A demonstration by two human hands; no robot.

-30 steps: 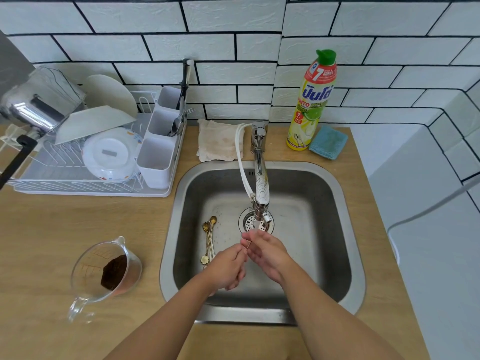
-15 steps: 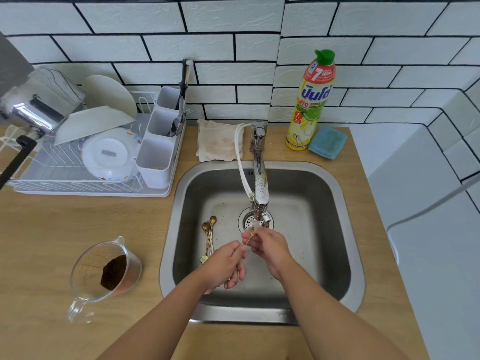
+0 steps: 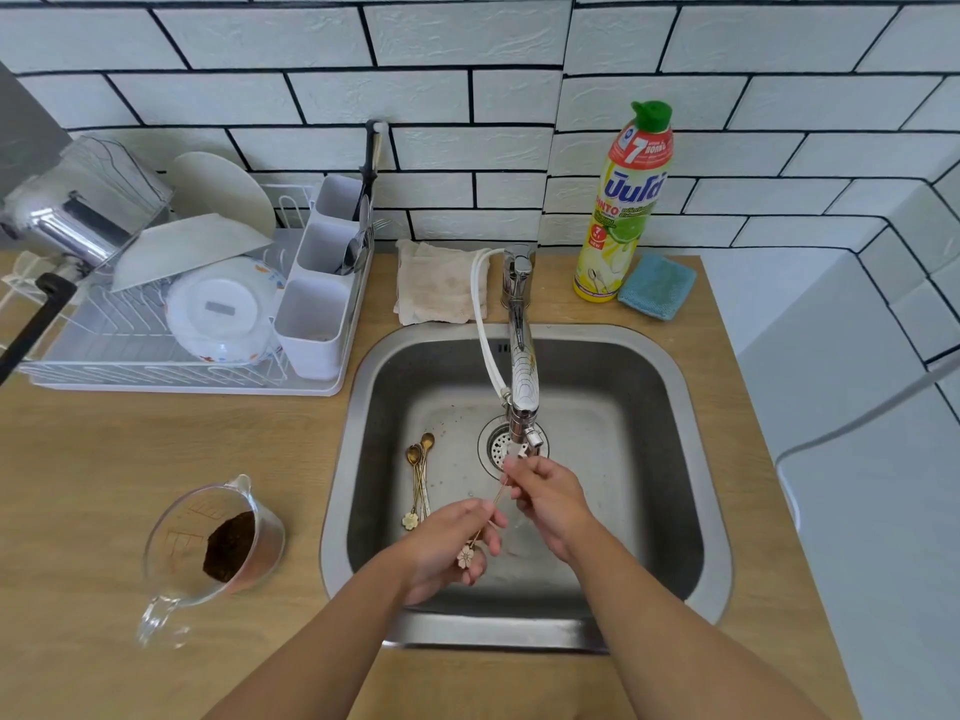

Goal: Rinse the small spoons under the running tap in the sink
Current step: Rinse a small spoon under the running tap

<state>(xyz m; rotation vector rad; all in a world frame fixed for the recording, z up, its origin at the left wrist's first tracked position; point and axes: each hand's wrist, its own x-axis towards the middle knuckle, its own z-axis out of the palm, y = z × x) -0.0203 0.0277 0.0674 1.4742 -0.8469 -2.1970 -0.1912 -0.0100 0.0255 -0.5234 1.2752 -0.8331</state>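
Note:
Both hands hold one small gold spoon (image 3: 488,517) with a flower-shaped end over the steel sink (image 3: 696,459). My left hand (image 3: 447,543) pinches its thin handle low down, near the flower. My right hand (image 3: 550,496) grips the bowl end right under the tap spout (image 3: 524,407), where water runs. Several more small gold spoons (image 3: 420,475) lie together on the sink floor, left of the drain (image 3: 498,444).
A glass measuring cup (image 3: 213,543) with dark grounds stands on the wooden counter left of the sink. A dish rack (image 3: 171,314) with plates and cutlery sits at the back left. Behind the sink are a cloth (image 3: 436,288), a dish soap bottle (image 3: 623,205) and a blue sponge (image 3: 657,285).
My hands have drawn apart along the spoon: the left hand slid down toward the flower end, and the handle now shows between them. The right hand stays under the tap.

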